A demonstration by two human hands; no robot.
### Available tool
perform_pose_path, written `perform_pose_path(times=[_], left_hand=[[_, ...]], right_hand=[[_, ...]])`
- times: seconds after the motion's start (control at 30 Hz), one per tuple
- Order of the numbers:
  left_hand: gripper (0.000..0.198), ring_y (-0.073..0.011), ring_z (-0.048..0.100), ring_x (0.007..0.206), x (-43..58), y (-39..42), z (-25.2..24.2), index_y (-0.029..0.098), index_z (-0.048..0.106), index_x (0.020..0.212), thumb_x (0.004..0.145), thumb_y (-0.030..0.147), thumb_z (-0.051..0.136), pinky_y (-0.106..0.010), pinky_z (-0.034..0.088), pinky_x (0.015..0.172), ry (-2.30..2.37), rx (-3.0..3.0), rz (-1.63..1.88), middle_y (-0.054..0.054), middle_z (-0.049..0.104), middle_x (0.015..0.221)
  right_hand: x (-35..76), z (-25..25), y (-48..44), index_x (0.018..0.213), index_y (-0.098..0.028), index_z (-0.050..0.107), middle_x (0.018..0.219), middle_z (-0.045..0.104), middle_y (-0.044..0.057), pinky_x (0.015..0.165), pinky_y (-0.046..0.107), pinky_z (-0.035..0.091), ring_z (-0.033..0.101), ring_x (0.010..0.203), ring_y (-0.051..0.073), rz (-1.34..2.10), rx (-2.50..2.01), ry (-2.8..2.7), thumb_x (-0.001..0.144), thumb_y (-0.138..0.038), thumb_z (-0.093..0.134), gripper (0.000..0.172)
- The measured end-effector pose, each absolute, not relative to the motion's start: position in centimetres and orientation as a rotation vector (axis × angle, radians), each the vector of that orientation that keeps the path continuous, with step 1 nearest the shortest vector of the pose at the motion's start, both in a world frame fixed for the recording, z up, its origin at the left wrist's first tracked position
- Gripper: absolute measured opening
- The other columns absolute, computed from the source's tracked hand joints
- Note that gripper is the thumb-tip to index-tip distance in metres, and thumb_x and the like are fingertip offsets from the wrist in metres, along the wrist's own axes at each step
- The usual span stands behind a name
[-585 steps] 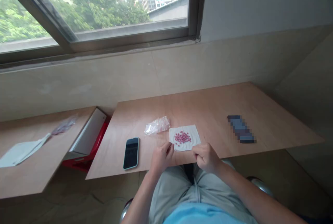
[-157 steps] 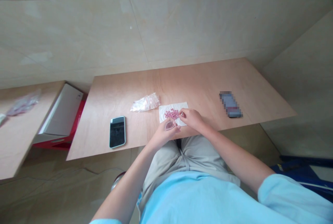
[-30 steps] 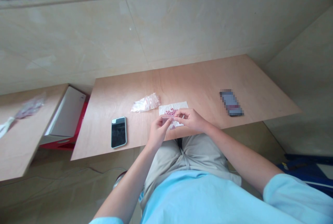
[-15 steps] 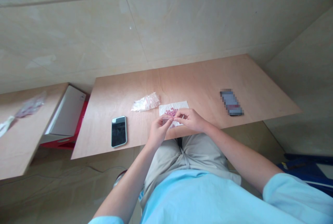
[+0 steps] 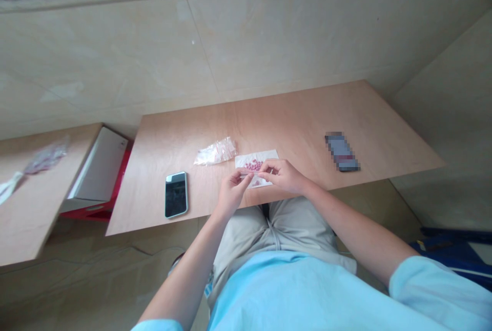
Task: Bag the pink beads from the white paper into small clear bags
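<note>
Just above a white paper square (image 5: pixel 257 161) on the wooden table (image 5: pixel 303 116), my left hand (image 5: pixel 232 192) and my right hand (image 5: pixel 282 176) hold a small clear plastic bag (image 5: pixel 249 171) edge-on between their fingertips. The bag is thin and hard to make out. A heap of small pink beads (image 5: pixel 252 165) lies on the paper, just beyond my fingers. Part of the paper is hidden by my hands.
A crumpled clear plastic bag (image 5: pixel 216 151) lies beyond my left hand, and a black smartphone (image 5: pixel 176 194) lies to its left. A pixelated dark object (image 5: pixel 341 152) sits at right. A lower wooden shelf (image 5: pixel 38 192) and a white box in red (image 5: pixel 100 169) stand at left.
The small bag has turned from a tilted, cupped position in my left palm to a flat strip between both hands. My left hand has shifted slightly left. The beads and the phone stay put.
</note>
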State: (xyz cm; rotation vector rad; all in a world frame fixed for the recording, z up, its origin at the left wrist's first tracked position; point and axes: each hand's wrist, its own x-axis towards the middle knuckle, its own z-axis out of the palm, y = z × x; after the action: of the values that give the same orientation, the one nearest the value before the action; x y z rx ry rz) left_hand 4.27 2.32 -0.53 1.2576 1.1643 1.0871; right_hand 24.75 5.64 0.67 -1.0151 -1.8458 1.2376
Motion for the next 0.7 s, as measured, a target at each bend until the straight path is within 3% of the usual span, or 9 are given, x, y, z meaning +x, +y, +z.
perform_pose_path(times=[0.7], left_hand=[[0.025,-0.0181,0.067,0.084,4.22,2.49,-0.89,0.018,0.072,0.091,0.084,0.042,0.074,-0.030,0.051,0.081,1.156,1.149,1.142,-0.005,0.073,0.091]], right_hand=[[24.72,0.78,5.59,0.084,-0.018,0.069,0.081,0.067,0.003,0.063,0.025,0.045,0.059,0.071,0.015,1.253,-1.030,-1.822,0.091,-0.044,0.065,0.028]])
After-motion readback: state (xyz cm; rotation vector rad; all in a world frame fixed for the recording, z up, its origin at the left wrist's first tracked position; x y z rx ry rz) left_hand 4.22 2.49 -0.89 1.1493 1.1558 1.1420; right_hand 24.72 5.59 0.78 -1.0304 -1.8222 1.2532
